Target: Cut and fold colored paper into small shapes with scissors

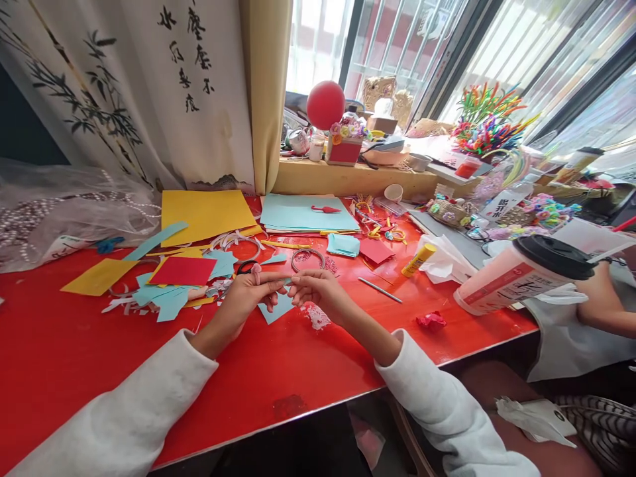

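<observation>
Above the red table, my left hand (248,291) and my right hand (320,289) meet, thumbs and fingers pinched on a small light blue piece of paper (287,281). Most of that piece is covered by the fingers. A light blue paper square (275,308) lies on the table beneath them. Close beyond the hands are a round metal ring (309,252) and black-handled scissors (246,267), partly hidden by my left hand. Left of my left hand is a pile of paper scraps, with a red paper square (183,271) on top.
Light blue sheets (293,213) and a yellow sheet (206,215) lie at the back. To the right are a grey stick (380,290), a yellow glue stick (418,260), crumpled red paper (431,321) and a tall lidded cup (517,275). Another person's arm (609,301) rests at far right.
</observation>
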`<state>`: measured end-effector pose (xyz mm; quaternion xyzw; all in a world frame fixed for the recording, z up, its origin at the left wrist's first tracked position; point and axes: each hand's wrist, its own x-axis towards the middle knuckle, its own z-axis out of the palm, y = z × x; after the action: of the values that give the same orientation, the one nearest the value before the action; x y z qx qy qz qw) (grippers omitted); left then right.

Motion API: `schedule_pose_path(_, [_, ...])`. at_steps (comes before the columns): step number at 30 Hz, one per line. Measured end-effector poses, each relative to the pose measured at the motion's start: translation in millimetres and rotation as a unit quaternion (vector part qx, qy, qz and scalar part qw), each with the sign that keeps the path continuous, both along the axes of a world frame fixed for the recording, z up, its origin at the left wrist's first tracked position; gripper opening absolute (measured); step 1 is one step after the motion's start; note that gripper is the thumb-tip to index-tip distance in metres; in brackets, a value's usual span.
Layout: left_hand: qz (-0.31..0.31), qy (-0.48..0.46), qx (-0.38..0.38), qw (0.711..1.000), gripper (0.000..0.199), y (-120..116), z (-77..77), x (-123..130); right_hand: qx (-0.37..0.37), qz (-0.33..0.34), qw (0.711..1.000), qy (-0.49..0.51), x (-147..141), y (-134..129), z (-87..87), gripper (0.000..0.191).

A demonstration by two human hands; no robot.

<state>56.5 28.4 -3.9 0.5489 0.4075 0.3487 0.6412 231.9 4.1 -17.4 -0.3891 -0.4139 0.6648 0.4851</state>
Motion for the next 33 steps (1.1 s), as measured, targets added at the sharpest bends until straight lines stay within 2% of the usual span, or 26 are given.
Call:
schedule_pose_path(3, [-0.024,-0.001,-0.018,1.0,0.04,0.9,0.2,-1.7,-0.028,-0.012,0.999,0.022,-0.5,-1.6,1.3,0.02])
schedule_pose_path(6, [-0.047,0.001,-0.004,0.999,0.044,2.8,-0.9,-3.3,-0.001,-0.036,0.999,-0.033,-1.2,-1.9,1.3,0.023])
schedule_pose_path(10, [-0.02,0.007,0.003,1.0,0.032,4.5,-5.1,-3.0,0.064,-0.044,0.992,-0.099,-2.4,0.1,-3.3,0.025])
schedule_pose_path(14, [0.008,0.001,-0.002,1.0,0.03,4.4,-9.9,-2.1,0.061,-0.037,0.993,-0.097,-0.6,3.0,-7.3,0.026])
schedule_pose_path(21, [-0.038,0.009,-0.015,0.999,0.031,6.0,-8.1,-1.6,0.072,-0.051,0.991,-0.098,1.3,3.9,-12.6,0.024])
schedule_pose_path(23, [-0.046,0.009,-0.026,0.999,0.032,6.7,-7.2,-1.4,0.119,-0.065,0.978,-0.161,-0.1,1.9,-15.6,0.019])
schedule_pose_path(26, [-0.039,0.012,-0.062,0.997,0.035,8.4,-7.6,-3.0,0.209,-0.079,0.93,-0.291,-2.3,-1.9,-17.9,0.013])
schedule_pose_path(29, [-0.059,0.019,-0.094,0.994,0.036,10.7,-10.2,-6.6,0.253,-0.075,0.892,-0.366,-3.2,-4.1,-16.9,0.014])
schedule_pose_path(31, [-0.09,0.029,-0.092,0.991,0.035,12.0,-12.4,-8.7,0.259,-0.075,0.885,-0.381,-2.8,-3.9,-15.7,0.014])
schedule_pose_path(33, [-0.1,0.039,-0.076,0.991,0.035,12.2,-13.8,-9.1,0.241,-0.061,0.902,-0.353,-1.6,-2.6,-14.9,0.013])
